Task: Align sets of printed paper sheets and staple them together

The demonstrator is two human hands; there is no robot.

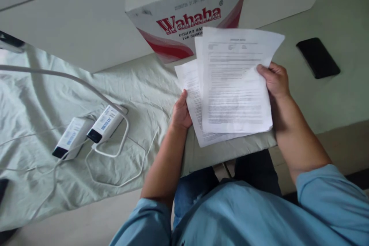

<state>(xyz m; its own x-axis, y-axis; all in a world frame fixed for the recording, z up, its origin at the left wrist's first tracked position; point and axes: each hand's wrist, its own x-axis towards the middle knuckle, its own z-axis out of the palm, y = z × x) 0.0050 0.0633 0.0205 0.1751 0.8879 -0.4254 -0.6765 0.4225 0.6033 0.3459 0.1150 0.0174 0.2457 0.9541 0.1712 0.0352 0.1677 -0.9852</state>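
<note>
I hold a loose stack of printed white sheets (233,84) over the near edge of a cloth-covered table (138,84). My left hand (181,112) grips the left edge of the lower sheets. My right hand (275,80) pinches the right edge of the top sheet, thumb on its face. The sheets are fanned, with the lower ones sticking out to the left and at the bottom.
A white and red Wahaha cardboard box (184,11) stands just behind the papers. A black phone (318,57) lies at the right. Two white power adapters (89,130) with looped white cables (121,150) lie at the left on the wrinkled cloth.
</note>
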